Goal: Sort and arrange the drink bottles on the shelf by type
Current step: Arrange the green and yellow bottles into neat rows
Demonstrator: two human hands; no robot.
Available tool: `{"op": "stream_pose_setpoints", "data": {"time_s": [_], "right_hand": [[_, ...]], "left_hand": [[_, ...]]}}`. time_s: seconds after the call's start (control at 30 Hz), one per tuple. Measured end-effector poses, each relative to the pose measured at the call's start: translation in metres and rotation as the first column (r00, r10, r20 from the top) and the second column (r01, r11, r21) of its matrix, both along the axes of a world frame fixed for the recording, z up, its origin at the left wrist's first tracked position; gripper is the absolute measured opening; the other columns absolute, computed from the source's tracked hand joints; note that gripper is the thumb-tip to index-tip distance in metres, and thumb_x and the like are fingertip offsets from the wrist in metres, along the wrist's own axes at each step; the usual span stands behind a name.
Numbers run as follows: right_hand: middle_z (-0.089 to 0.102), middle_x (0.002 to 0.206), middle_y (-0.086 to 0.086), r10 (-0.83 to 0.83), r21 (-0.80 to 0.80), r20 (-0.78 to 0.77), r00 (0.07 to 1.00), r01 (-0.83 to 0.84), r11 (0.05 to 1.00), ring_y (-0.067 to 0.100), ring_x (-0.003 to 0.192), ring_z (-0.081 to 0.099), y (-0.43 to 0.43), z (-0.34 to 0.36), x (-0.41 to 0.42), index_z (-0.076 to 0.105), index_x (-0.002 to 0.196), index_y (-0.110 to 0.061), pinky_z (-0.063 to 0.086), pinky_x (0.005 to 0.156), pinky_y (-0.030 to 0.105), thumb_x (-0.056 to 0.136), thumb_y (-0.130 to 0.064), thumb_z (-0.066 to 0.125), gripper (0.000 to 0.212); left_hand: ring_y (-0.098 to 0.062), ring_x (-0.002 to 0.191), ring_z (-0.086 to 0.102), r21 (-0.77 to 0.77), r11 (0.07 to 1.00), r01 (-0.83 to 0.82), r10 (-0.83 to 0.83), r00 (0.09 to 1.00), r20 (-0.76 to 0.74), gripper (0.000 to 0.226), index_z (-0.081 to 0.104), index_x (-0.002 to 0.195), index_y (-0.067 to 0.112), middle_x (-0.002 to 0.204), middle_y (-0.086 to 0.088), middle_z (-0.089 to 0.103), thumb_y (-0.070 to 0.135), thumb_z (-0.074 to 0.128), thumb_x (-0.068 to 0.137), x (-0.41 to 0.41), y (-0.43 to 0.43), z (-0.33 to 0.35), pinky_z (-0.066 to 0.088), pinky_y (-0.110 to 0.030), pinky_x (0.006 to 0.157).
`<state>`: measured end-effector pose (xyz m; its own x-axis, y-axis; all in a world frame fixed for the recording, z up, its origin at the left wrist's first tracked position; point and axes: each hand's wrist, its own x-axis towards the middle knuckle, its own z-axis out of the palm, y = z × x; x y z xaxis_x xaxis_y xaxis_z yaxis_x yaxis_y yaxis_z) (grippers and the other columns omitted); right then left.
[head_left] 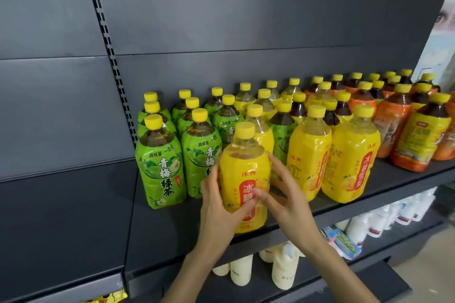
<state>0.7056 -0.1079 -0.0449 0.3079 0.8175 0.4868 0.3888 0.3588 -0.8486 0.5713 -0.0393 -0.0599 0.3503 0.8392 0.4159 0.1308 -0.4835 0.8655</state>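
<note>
left hand [219, 206]: fingers and thumb wrapped round yellow-label bottle [242, 167] | right hand [285, 194]: thumb on its label, forefinger along its right side, gripping | bottle: upright at front edge of shelf [172, 226], between green tea bottles [160, 167] and more yellow-label bottles [310, 155]

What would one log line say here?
left hand, right hand: hold yellow-labelled plastic bottle | at dark metal shelf front | green-labelled bottles at left

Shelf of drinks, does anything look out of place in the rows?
Yes. One green bottle stands among the yellow bottles, apart from the green group on the left. The held bottle, gripped by the left hand and right hand, is forward of the front row.
</note>
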Motion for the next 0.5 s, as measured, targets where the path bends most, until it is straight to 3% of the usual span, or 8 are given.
{"op": "stream_pose_setpoints", "data": {"time_s": [0.07, 0.13, 0.2, 0.27, 0.37, 0.5], "right_hand": [[0.048, 0.139, -0.015, 0.110, -0.037, -0.038, 0.993, -0.112, 0.993, 0.004, 0.125, 0.049, 0.005, 0.004, -0.006, 0.040, 0.139, -0.045, 0.051, 0.093, 0.028, 0.085, -0.033, 0.061, 0.059], [0.052, 0.135, -0.020, 0.108, -0.058, 0.071, 0.992, -0.104, 0.993, -0.002, 0.125, 0.046, 0.013, 0.013, -0.005, 0.046, 0.135, -0.042, 0.045, 0.099, 0.023, 0.089, -0.035, 0.056, 0.047], [0.052, 0.132, -0.019, -0.030, 0.004, 0.215, 0.976, 0.030, 1.000, -0.007, 0.125, 0.042, 0.024, 0.022, -0.001, 0.050, 0.131, -0.037, 0.039, 0.102, 0.019, 0.092, -0.035, 0.054, 0.039], [0.048, 0.130, -0.016, -0.204, 0.095, 0.250, 0.947, 0.186, 0.978, -0.006, 0.124, 0.039, 0.039, 0.029, 0.006, 0.049, 0.128, -0.035, 0.035, 0.103, 0.018, 0.094, -0.029, 0.055, 0.035], [0.039, 0.137, -0.005, -0.326, 0.091, 0.249, 0.912, 0.313, 0.945, 0.005, 0.129, 0.033, 0.063, 0.034, 0.015, 0.040, 0.136, -0.031, 0.031, 0.107, 0.024, 0.091, -0.028, 0.060, 0.049], [0.027, 0.149, 0.004, -0.339, -0.052, 0.301, 0.891, 0.370, 0.927, 0.019, 0.137, 0.027, 0.083, 0.033, 0.019, 0.020, 0.148, -0.029, 0.033, 0.106, 0.033, 0.084, -0.044, 0.065, 0.080]], "left_hand": [[-0.005, 0.125, 0.034, 0.005, 0.998, -0.065, 0.065, 0.998, 0.010, 0.097, 0.012, 0.130, 0.059, 0.138, 0.010, 0.029, 0.063, 0.074, 0.055, -0.017, 0.004, -0.003, 0.036, -0.023, 0.092], [-0.008, 0.128, 0.036, 0.017, 0.993, -0.113, 0.113, 0.994, 0.014, 0.101, 0.015, 0.134, 0.058, 0.142, 0.010, 0.031, 0.070, 0.075, 0.054, -0.033, 0.009, -0.006, 0.041, -0.035, 0.099], [-0.008, 0.131, 0.037, 0.004, 0.992, -0.127, 0.126, 0.991, 0.054, 0.101, 0.017, 0.136, 0.059, 0.145, 0.013, 0.032, 0.070, 0.074, 0.053, -0.046, 0.011, -0.006, 0.041, -0.042, 0.103], [-0.011, 0.131, 0.040, -0.025, 0.992, -0.125, 0.127, 0.987, 0.096, 0.096, 0.020, 0.134, 0.062, 0.145, 0.013, 0.037, 0.061, 0.078, 0.057, -0.056, 0.011, -0.006, 0.042, -0.044, 0.103], [-0.011, 0.126, 0.045, -0.045, 0.989, -0.143, 0.148, 0.982, 0.117, 0.096, 0.021, 0.131, 0.064, 0.141, 0.011, 0.043, 0.047, 0.079, 0.056, -0.068, 0.009, -0.006, 0.045, -0.041, 0.099], [-0.012, 0.121, 0.050, -0.058, 0.983, -0.176, 0.183, 0.971, 0.153, 0.096, 0.026, 0.136, 0.056, 0.134, 0.010, 0.048, 0.053, 0.082, 0.058, -0.085, 0.015, -0.010, 0.048, -0.040, 0.094]]}}
